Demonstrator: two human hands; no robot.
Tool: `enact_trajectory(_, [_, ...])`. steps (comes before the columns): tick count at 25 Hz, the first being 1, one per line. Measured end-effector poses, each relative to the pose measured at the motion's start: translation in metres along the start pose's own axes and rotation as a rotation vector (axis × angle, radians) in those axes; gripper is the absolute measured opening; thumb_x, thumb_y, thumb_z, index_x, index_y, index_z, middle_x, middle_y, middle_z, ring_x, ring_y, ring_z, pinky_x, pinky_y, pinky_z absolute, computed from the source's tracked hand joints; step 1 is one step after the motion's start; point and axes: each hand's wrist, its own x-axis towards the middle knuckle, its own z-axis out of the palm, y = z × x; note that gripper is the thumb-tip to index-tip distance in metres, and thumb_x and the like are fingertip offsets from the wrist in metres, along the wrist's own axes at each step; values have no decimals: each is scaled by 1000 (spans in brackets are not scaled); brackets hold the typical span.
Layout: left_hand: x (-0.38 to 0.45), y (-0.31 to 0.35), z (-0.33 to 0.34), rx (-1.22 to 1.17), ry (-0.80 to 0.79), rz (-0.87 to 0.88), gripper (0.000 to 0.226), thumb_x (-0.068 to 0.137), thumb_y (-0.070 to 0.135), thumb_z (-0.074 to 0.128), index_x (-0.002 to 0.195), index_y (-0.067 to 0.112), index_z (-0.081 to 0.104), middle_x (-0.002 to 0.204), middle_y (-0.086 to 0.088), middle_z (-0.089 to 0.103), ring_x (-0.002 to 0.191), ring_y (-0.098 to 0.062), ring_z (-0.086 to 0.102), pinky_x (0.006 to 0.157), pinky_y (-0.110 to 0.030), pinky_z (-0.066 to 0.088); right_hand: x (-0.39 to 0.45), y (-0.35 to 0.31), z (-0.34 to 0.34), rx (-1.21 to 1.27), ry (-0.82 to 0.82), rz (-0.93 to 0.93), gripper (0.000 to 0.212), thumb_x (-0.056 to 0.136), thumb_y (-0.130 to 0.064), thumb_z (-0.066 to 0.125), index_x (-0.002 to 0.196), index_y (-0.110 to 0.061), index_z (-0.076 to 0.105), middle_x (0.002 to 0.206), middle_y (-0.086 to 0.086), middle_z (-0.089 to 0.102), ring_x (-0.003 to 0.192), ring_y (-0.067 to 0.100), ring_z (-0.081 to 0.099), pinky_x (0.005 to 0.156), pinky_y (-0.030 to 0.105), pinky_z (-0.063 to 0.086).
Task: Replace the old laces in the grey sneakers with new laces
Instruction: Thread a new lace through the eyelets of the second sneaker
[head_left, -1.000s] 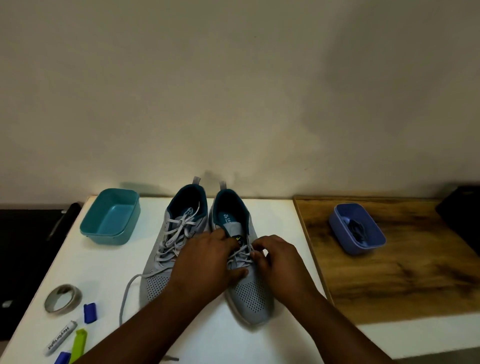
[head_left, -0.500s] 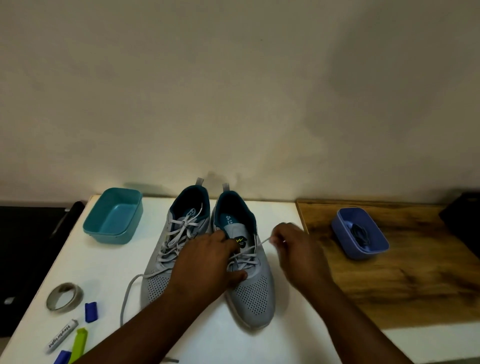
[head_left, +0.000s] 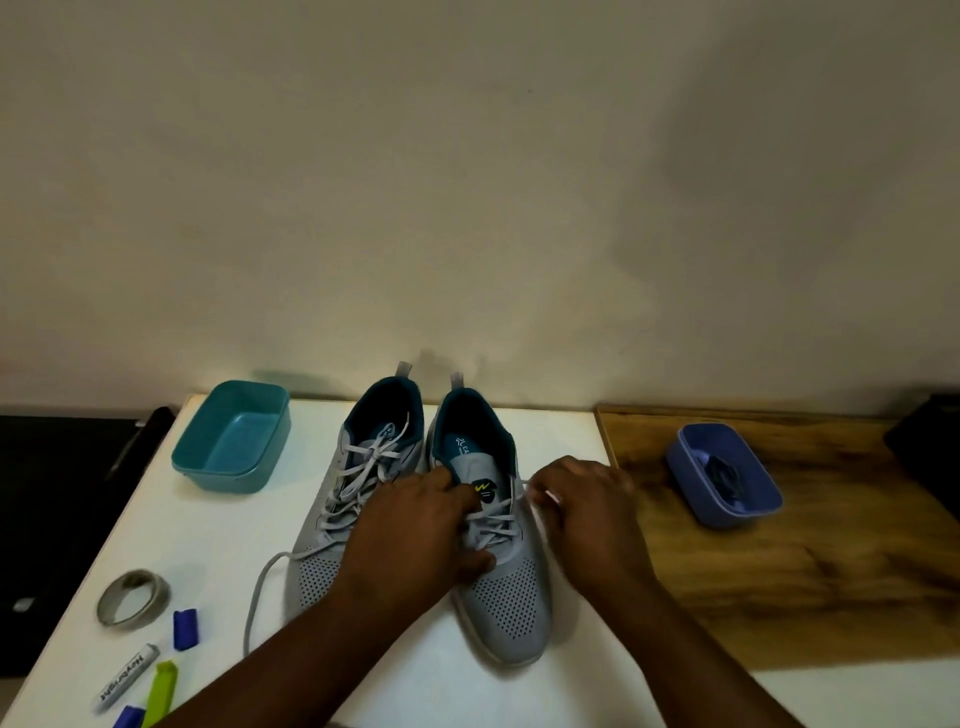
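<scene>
Two grey sneakers with teal linings stand side by side on the white table (head_left: 218, 530), toes toward me. The left sneaker (head_left: 332, 525) is laced with a pale grey lace (head_left: 260, 587) whose loose end trails onto the table. My left hand (head_left: 415, 530) lies across the right sneaker (head_left: 506, 597), holding its upper by the lacing. My right hand (head_left: 576, 499) pinches the end of that shoe's grey lace (head_left: 498, 506) beside the eyelets. A dark lace lies in the blue bowl (head_left: 691, 467) on the right.
A teal tub (head_left: 231, 449) stands at the table's back left. Near the front left lie a tape roll (head_left: 132, 597), a marker (head_left: 124, 678), blue caps (head_left: 185, 627) and a green clip (head_left: 161, 691). A wooden board (head_left: 831, 571) adjoins on the right; a wall rises behind.
My right hand pulled the lace out to the right, away from the eyelets, then came back in toward the shoe. My left hand stayed on the right sneaker.
</scene>
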Motion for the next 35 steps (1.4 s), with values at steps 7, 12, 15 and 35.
enact_trajectory(7, [1,3,0,29,-59,22,61,79,73,64,126,36,55,122,7,56,108,-16,56,91,-36,45,-8,21,2,8,-39,293,31,96,-33,65,127,-29,63,129,4,55,116,27,55,95,50,50])
enact_trajectory(12, [-7,4,-2,-184,-83,-28,54,82,62,69,127,37,52,125,11,49,109,-12,57,87,-29,48,-2,0,11,-6,-75,-3,15,96,-29,66,109,-36,69,129,-6,55,117,18,53,95,36,47])
enact_trajectory(15, [-14,7,-7,-433,-151,-113,54,86,47,74,132,41,47,130,14,43,115,-10,56,93,-26,49,1,14,4,115,145,133,20,92,-17,71,105,-32,75,115,-3,60,103,20,59,81,39,54])
enact_trajectory(35, [-22,5,-138,-1966,272,-546,30,103,-3,42,112,8,68,101,-10,77,93,-19,76,72,-24,62,-26,-84,-60,554,-399,50,12,104,-26,56,105,-30,67,99,-8,67,90,2,63,85,30,55])
